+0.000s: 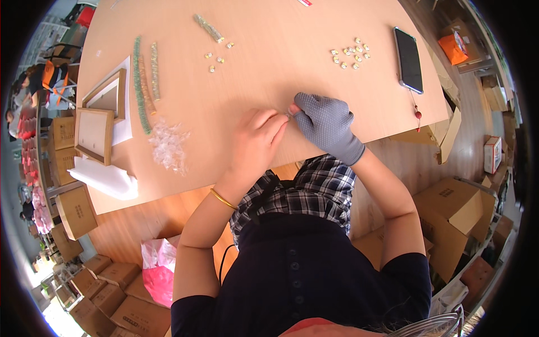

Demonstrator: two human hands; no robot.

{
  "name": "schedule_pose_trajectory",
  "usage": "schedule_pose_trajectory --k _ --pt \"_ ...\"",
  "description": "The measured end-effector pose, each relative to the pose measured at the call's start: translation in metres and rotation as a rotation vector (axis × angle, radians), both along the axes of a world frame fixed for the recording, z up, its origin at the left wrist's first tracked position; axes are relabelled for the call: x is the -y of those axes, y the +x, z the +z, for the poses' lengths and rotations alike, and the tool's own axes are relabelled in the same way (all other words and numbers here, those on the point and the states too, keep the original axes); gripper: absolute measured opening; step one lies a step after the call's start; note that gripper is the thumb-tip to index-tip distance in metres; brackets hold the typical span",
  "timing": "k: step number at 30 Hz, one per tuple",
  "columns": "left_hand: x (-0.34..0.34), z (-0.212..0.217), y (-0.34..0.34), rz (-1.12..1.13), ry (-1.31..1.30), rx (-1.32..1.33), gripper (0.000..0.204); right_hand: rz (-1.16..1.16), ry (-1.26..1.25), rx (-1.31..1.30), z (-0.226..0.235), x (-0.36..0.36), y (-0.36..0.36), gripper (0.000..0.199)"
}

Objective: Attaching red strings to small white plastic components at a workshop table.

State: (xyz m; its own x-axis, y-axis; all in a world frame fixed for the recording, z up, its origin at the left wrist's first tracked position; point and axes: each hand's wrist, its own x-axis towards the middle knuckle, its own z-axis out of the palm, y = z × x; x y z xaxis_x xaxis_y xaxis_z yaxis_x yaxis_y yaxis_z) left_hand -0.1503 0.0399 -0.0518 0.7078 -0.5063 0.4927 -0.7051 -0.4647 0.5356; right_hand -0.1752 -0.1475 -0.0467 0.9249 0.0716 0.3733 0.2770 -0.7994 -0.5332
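My left hand, bare with a gold bangle at the wrist, has its fingertips pinched together over the table's near part. Close beside it is my right hand, in a grey dotted glove with its thumb tip bare, closed in a pinch. The two meet at a tiny item between the fingertips, too small to name. Beyond my right hand lies a cluster of small white-and-yellow bead-like pieces. Several similar pieces sit farther left, near a short clear tube-like bundle. Left of my left hand is a heap of clear plastic bits.
Green, orange and pale strands lie at the left. Beyond them are wooden frames and white wrap. A phone with a red-beaded strap lies right. Cardboard boxes stand on the floor.
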Motion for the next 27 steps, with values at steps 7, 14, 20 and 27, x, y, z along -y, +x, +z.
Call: schedule_pose_trajectory --k 7,14,20,27 --pt "0.0006 0.0013 0.0010 -0.044 0.015 0.005 0.013 0.001 -0.068 -0.071 0.0045 -0.0013 0.0001 0.011" --pt "0.0003 0.0048 0.0011 -0.048 0.009 -0.031 0.013 0.048 -0.070 -0.081 0.0076 -0.0004 0.0015 0.012" --pt "0.0023 0.0055 0.0026 -0.040 -0.012 -0.022 0.014 0.004 -0.019 -0.048 0.0032 -0.0011 0.0018 0.016" --pt "0.0018 0.0054 0.0016 -0.043 0.000 -0.041 0.014 -0.023 -0.037 -0.080 0.0018 -0.0034 0.0034 0.018"
